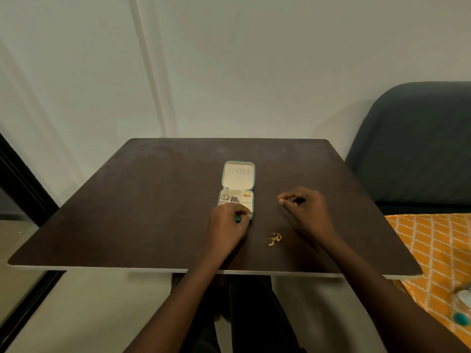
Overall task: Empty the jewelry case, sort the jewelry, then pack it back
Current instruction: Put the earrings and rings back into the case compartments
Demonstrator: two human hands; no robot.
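A small teal jewelry case [238, 174] lies open in the middle of the dark table [142, 200], its cream lid flat at the far side. Its cream tray [245, 203] holds silver and dark pieces [230, 198] on the left and a gold piece [246, 194] at the back right. My left hand [226, 225] grips the case's near edge and hides the front compartments. My right hand [305, 207] hovers to the right of the case, thumb and forefinger pinched; I cannot tell whether anything is between them. Two gold rings [273, 239] lie on the table between my hands, nearer to me.
A dark upholstered chair [418, 149] stands at the table's far right. An orange patterned cloth [438, 250] lies to the right, with a clear bottle with a teal cap [461, 309] on it. A pale wall runs behind the table.
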